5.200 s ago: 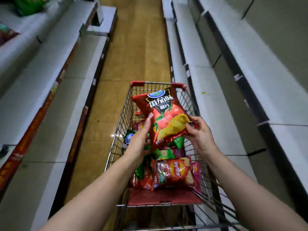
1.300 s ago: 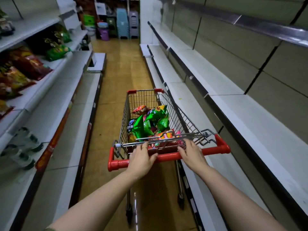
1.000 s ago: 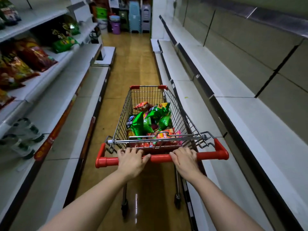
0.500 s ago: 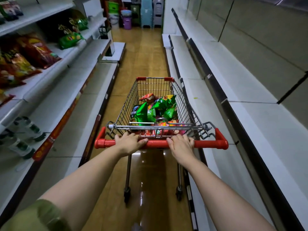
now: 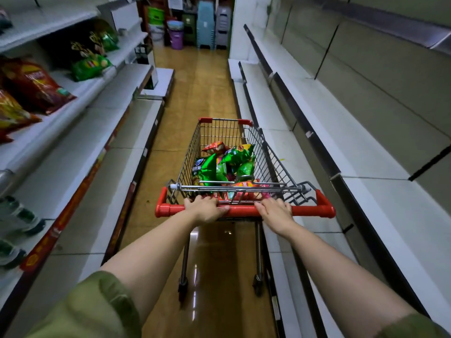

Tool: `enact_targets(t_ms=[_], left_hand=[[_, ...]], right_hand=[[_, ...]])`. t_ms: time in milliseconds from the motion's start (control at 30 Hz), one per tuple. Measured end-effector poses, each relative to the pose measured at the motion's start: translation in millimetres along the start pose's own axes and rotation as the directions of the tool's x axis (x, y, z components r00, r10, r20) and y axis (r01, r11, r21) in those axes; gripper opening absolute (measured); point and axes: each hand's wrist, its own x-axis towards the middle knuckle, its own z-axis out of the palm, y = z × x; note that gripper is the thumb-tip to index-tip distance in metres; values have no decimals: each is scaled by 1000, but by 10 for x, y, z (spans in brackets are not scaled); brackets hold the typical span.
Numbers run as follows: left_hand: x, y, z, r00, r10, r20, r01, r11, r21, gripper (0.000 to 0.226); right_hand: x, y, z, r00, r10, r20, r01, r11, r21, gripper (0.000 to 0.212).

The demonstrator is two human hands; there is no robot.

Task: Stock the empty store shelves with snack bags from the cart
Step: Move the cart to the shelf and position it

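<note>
Where fingers [image 5: 200, 199] curl: left hand [image 5: 206, 209] and right hand [image 5: 274, 211], round one red plastic cart handle [image 5: 244, 211]
Green foil snack bags [image 5: 207, 169]: three

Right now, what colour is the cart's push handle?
Red: the handle both hands grip is bright red, clearest in the head view.

The aisle has a shiny brown floor [image 5: 207, 93]. White shelves [image 5: 317, 118] run down both sides. At the far end stand stacked plastic stools [image 5: 206, 23] and a purple bucket [image 5: 176, 39]. The light is dim.
</note>
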Motion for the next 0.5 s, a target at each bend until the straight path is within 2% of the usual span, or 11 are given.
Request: enact_targets(t_ms=[67,133,167,300,500], left_hand=[[35,-51,-68,999,20,27,-14,978,-209,69],[69,-43,-208,998,62,1,-53,870,-491,63],[84,-9,-300,995,86,-53,-101,829,-550,57],[231,260,-697,954,134,-270,-260,819,-511,43],[680,582,-1052,934,109,-339,-284,803,-524,38]], right_hand=[[43,3,-61,1000,-5,29,4,999,48,34],[97,13,-173,1000,-16,-4,16,988,152,38],[131,11,-255,999,-18,-51,29,976,216,39],[376,-82,-655,975,-32,-221,108,934,342,36],[1035,-201,-1017,934,-96,-345,236,889,393,35]])
